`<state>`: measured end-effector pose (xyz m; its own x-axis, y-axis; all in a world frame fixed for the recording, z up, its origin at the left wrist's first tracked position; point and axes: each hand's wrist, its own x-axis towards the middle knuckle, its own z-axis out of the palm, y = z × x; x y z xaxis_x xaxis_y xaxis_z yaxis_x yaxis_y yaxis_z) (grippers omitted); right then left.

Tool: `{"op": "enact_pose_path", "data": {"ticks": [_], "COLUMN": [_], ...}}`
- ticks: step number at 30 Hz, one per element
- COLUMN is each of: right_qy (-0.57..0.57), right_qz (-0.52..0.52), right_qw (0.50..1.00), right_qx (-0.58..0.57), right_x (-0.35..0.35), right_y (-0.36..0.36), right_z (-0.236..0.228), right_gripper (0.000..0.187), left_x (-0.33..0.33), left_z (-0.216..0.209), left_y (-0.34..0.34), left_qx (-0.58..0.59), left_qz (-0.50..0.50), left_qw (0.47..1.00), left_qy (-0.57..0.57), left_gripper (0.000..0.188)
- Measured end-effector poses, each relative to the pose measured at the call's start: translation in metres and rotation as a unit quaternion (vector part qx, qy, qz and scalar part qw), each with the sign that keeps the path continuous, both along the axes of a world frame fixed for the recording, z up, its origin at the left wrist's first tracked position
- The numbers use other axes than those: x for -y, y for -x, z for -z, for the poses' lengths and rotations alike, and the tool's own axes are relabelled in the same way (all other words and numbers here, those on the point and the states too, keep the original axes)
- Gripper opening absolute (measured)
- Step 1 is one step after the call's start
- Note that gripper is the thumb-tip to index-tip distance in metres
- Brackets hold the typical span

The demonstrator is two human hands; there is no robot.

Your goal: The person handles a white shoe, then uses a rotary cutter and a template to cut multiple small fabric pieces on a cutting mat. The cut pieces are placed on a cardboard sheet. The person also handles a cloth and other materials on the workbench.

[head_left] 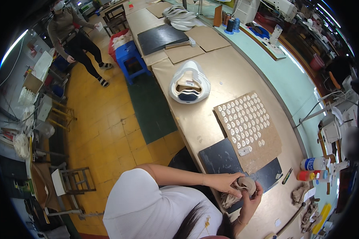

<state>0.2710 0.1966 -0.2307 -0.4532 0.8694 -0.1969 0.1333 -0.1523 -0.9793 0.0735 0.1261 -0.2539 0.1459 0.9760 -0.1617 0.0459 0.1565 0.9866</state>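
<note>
My left hand [226, 184] and my right hand [249, 204] are close together above the dark board [223, 157] at the table's near edge. Between them is a small curved beige fabric piece [248, 184], gripped from both sides with bent fingers. Beneath my left hand hangs or lies a bunch of similar beige pieces [229, 200]; I cannot tell how the two join. Just beyond is a brown cardboard sheet [269, 149] with rows of small whitish oval patches. A small pale block [245, 151] rests on that sheet.
A white machine-like housing [190, 85] stands farther up the table. Right of my hands are a pen [287, 176], a bottle [313, 163], small colored containers [306, 175] and beige fabric bundles [300, 194]. A blue stool [131, 59] and a standing person [73, 36] are at upper left.
</note>
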Motion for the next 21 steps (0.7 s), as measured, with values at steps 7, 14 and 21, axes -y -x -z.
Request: {"op": "enact_pose_path", "data": {"ticks": [7,14,21], "right_qy": [-0.044,-0.220,0.115], "right_qz": [0.080,0.062,0.054], "right_qw": [0.992,0.973,0.972], "right_qx": [-0.090,0.026,-0.197], "right_x": [-0.005,-0.008,0.013], "right_y": [0.020,0.013,0.012], "right_z": [-0.011,0.003,0.006], "right_gripper": [0.067,0.066,0.046], "left_x": [-0.017,-0.016,-0.006], "left_z": [-0.005,-0.004,-0.030], "left_y": [0.005,-0.002,0.006], "left_qx": [0.339,0.433,0.147], "left_qz": [0.067,-0.036,0.005], "left_qw": [0.912,0.872,0.986], "left_qy": [0.223,0.225,0.074], "left_gripper": [0.060,0.051,0.066]}}
